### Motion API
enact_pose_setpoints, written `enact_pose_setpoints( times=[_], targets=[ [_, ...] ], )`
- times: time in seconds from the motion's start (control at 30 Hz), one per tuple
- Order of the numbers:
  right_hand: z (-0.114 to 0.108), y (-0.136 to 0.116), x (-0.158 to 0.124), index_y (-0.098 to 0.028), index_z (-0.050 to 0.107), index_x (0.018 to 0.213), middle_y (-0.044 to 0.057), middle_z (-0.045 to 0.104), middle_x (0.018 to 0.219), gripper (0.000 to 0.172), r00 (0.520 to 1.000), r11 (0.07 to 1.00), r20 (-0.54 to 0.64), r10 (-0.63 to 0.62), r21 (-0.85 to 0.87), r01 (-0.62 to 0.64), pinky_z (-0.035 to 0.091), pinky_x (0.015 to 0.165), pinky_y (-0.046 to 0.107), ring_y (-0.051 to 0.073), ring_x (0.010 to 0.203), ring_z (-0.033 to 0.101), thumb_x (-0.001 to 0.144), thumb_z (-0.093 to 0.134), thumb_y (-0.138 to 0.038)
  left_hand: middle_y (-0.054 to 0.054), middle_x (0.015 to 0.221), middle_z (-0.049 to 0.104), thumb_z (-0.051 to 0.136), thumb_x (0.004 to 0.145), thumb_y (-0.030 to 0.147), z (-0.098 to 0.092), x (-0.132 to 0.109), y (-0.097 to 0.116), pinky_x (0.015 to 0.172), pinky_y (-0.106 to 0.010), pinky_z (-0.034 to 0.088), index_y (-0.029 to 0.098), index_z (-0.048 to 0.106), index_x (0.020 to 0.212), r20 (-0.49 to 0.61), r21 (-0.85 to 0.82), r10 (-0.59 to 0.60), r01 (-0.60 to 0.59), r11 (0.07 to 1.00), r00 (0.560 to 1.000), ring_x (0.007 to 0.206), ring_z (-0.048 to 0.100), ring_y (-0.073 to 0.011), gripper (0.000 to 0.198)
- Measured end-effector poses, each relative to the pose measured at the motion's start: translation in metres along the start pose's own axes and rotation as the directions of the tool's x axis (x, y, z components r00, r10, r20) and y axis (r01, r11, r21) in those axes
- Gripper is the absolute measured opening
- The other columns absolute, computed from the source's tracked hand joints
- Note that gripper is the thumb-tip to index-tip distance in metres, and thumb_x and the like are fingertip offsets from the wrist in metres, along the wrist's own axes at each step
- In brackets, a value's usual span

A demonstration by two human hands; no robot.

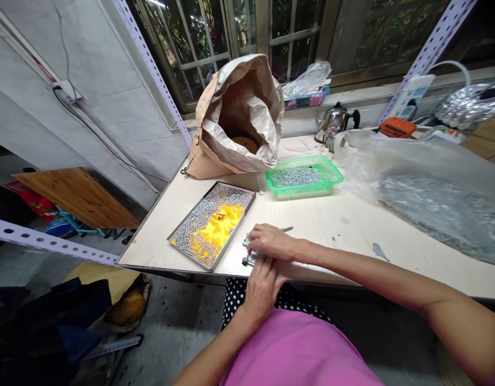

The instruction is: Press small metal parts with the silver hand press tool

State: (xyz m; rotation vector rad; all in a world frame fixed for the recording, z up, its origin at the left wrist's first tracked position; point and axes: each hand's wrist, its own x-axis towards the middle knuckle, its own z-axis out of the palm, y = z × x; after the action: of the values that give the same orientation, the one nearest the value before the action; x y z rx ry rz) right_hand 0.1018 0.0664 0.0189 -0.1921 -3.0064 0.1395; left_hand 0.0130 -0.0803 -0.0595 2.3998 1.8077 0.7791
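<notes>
At the table's front edge, my right hand [274,241] reaches across with its fingers curled down over a small metal fixture [249,259] that has a red part and a black knob. My left hand [260,289] comes up from below, its fingers closed together against the fixture's near side, just under my right hand. What either set of fingertips grips is hidden. A thin pointed metal tool [286,229] sticks out behind my right hand; whether it is held, I cannot tell. Left of the hands lies a shallow metal tray [231,236] of small silvery pins [191,214] over a yellow bottom.
Behind the hands, a green plastic basket [331,182] holds more small metal pins. A large open paper sack [203,155] stands at the back left. Clear plastic bags [440,182] spread over the right side, near a steel kettle [331,120] and an orange box [397,127].
</notes>
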Motion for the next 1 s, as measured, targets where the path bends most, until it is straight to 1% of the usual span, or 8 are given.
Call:
enact_pose_setpoints(
  times=[0.23, 0.4, 0.47, 0.53, 0.6, 0.67, 0.8, 1.0],
  targets=[
    [0.023, 0.003, 0.023, -0.016, 0.067, 0.08, 0.007, 0.065, 0.084, 0.011, 0.984, 0.989, 0.116, -0.133, -0.046, 0.139, 0.042, 0.073, 0.033, 0.021, 0.087, 0.053, 0.089, 0.06, -0.015, -0.014, 0.115, 0.067, 0.063, 0.087, 0.043, 0.016, 0.017, 0.023, 0.098, -0.05, 0.051, 0.015, 0.067, 0.108, 0.08, -0.09, -0.124, 0.131, 0.987, 0.989, 0.111, 0.06, -0.0315, 0.035],
    [0.016, 0.011, 0.01, -0.016, 0.065, 0.1, 0.006, 0.068, 0.088, 0.02, 0.967, 0.955, -0.245, -0.064, 0.265, 0.13, 0.048, 0.076, 0.03, 0.016, 0.082, 0.059, 0.098, 0.045, -0.017, -0.013, 0.117, 0.065, 0.066, 0.086, 0.041, -0.002, 0.028, 0.033, 0.098, -0.047, 0.051, 0.018, 0.069, 0.098, 0.109, -0.135, -0.113, 0.127, 0.983, 0.988, 0.115, 0.057, -0.0312, 0.026],
    [-0.004, 0.023, 0.001, -0.019, 0.063, 0.11, 0.006, 0.069, 0.093, 0.025, 0.88, 0.941, -0.46, 0.117, 0.335, 0.05, 0.051, 0.078, 0.032, 0.017, 0.086, 0.062, 0.099, 0.04, -0.021, -0.012, 0.123, 0.062, 0.059, 0.091, 0.034, -0.025, 0.039, 0.022, 0.099, -0.043, 0.049, 0.019, 0.067, 0.105, 0.06, -0.151, -0.063, 0.071, 0.986, 0.996, 0.119, 0.055, -0.0279, 0.022],
    [-0.029, 0.047, -0.009, -0.021, 0.061, 0.117, 0.007, 0.07, 0.099, 0.027, 0.72, 0.931, -0.615, 0.323, 0.343, -0.125, 0.052, 0.079, 0.035, 0.019, 0.086, 0.064, 0.099, 0.041, -0.027, -0.012, 0.124, 0.061, 0.05, 0.096, 0.027, -0.052, 0.058, -0.003, 0.1, -0.042, 0.046, 0.019, 0.065, 0.113, -0.052, -0.089, -0.076, 0.071, 0.993, 0.996, 0.118, 0.054, -0.0259, 0.024],
    [-0.054, 0.081, -0.02, -0.022, 0.062, 0.117, 0.008, 0.07, 0.102, 0.028, 0.58, 0.894, -0.681, 0.446, 0.312, -0.322, 0.052, 0.084, 0.039, 0.022, 0.09, 0.065, 0.098, 0.044, -0.032, -0.01, 0.108, 0.066, 0.045, 0.098, 0.026, -0.076, 0.083, -0.039, 0.092, -0.038, 0.048, 0.019, 0.068, 0.105, -0.106, -0.003, -0.244, 0.245, 0.97, 0.964, 0.102, 0.058, -0.0232, 0.025],
    [-0.07, 0.114, -0.031, -0.021, 0.063, 0.115, 0.01, 0.069, 0.105, 0.029, 0.538, 0.851, -0.678, 0.502, 0.274, -0.448, 0.051, 0.086, 0.041, 0.025, 0.093, 0.064, 0.098, 0.042, -0.033, -0.009, 0.098, 0.067, 0.047, 0.097, 0.029, -0.089, 0.11, -0.077, 0.087, -0.034, 0.046, 0.019, 0.07, 0.094, -0.086, 0.082, -0.413, 0.419, 0.904, 0.907, 0.097, 0.058, -0.0227, 0.025],
    [-0.065, 0.133, -0.052, -0.018, 0.057, 0.127, 0.015, 0.063, 0.116, 0.036, 0.616, 0.779, -0.532, 0.58, 0.143, -0.61, 0.052, 0.081, 0.044, 0.029, 0.097, 0.063, 0.095, 0.044, -0.03, -0.009, 0.095, 0.069, 0.048, 0.096, 0.036, -0.084, 0.15, -0.131, 0.077, -0.027, 0.042, 0.017, 0.069, 0.082, 0.026, 0.216, -0.636, 0.617, 0.757, 0.771, 0.093, 0.061, -0.0204, 0.032],
    [-0.009, 0.037, -0.077, -0.02, 0.062, 0.116, 0.009, 0.064, 0.101, 0.029, 0.828, 0.83, -0.192, 0.527, 0.328, -0.451, 0.052, 0.079, 0.035, 0.021, 0.088, 0.063, 0.099, 0.041, -0.032, -0.013, 0.097, 0.07, 0.059, 0.089, 0.03, -0.061, 0.163, -0.148, 0.072, -0.028, 0.041, 0.014, 0.07, 0.084, 0.076, 0.275, -0.684, 0.644, 0.714, 0.726, 0.09, 0.065, -0.0236, 0.02]
  ],
)
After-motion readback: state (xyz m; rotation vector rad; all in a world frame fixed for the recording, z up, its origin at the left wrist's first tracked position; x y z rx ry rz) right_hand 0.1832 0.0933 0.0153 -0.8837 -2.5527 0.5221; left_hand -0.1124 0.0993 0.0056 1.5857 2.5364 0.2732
